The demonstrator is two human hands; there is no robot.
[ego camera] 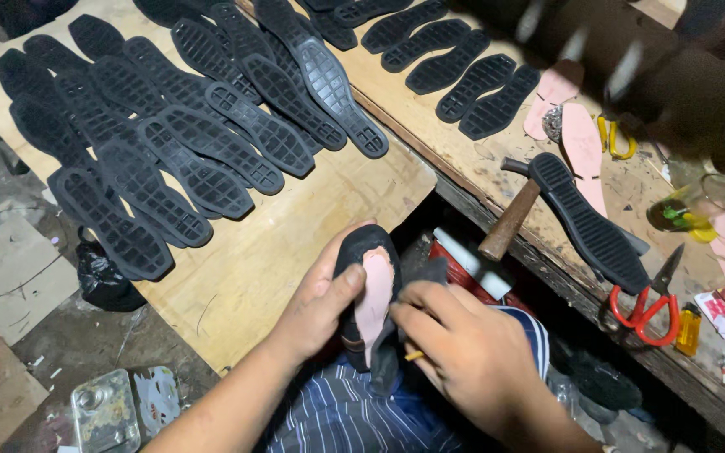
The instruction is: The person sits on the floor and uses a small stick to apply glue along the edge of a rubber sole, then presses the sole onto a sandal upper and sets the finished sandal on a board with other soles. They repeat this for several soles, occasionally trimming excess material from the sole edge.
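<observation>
Low in the middle of the frame, your left hand [322, 295] is clasped around a dark shoe upper [368, 294], thumb laid across its edge, so that its pale pink underside faces up at you. Just to the right, your right hand [455, 348] is closed around a thin yellowish stick [414, 356], with its fingers curled against the shoe's lower edge; the stick's working end is hidden. Both hands sit above your lap, where striped blue-and-white cloth [354, 411] shows beneath them.

Just beyond the shoe, a wooden board [270, 252] fills the centre and left of the frame, and black rubber soles [203, 126] lie overlapped in rows across its upper left part. To the right of your hands, a hammer [513, 214] with a wooden handle hangs over the edge of a workbench [480, 159]; a single black sole [589, 222] lies just beside it. Red-handled scissors [644, 306] rest at the bench edge on the right. Farther up, more black soles and two pink insoles [576, 138] lie on the bench, with yellow-handled scissors [614, 138] near them.
</observation>
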